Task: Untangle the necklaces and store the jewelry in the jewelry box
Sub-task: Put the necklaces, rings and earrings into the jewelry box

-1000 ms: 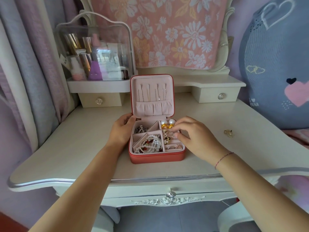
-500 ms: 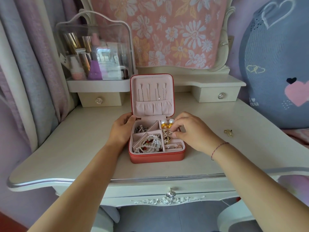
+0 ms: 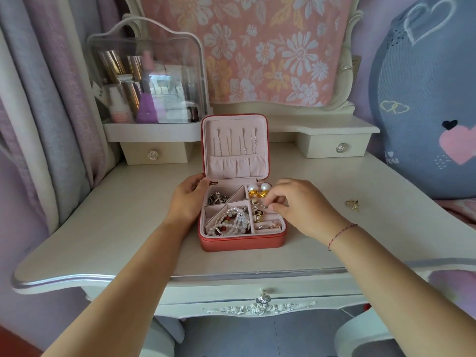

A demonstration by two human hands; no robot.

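Left hand (image 3: pixel 188 202): its grip is cupped round the left wall of the box, thumb at the back corner by the hinge, steadying it.
Box (image 3: pixel 239 240): red, open, in the middle of the bench (image 3: pixel 103 228), lid upright.
Necklaces (image 3: pixel 231 145): about 4 fine chains hang straight and separate on the lid's hooks, their ends tucked in the pouch.
Tray: a silver tangle at the back left, bracelets (image 3: pixel 231 220) at the front left, 2 pearl earrings (image 3: pixel 258 188) at the back right, small gold pieces in the right-hand slots.
Right hand (image 3: pixel 306 210): over the right middle slot, thumb and forefinger pinched together. I cannot tell whether a small piece sits between them.
Loose piece (image 3: pixel 353 204): a small gold item lies alone on the bench, well apart to the right of the box.
Step in hand: I judge it to be settling small jewelry into the right slots, as the untangling looks done.
Next move: probably a reach right for the loose piece with a fine pinch, then a drop into a free slot.
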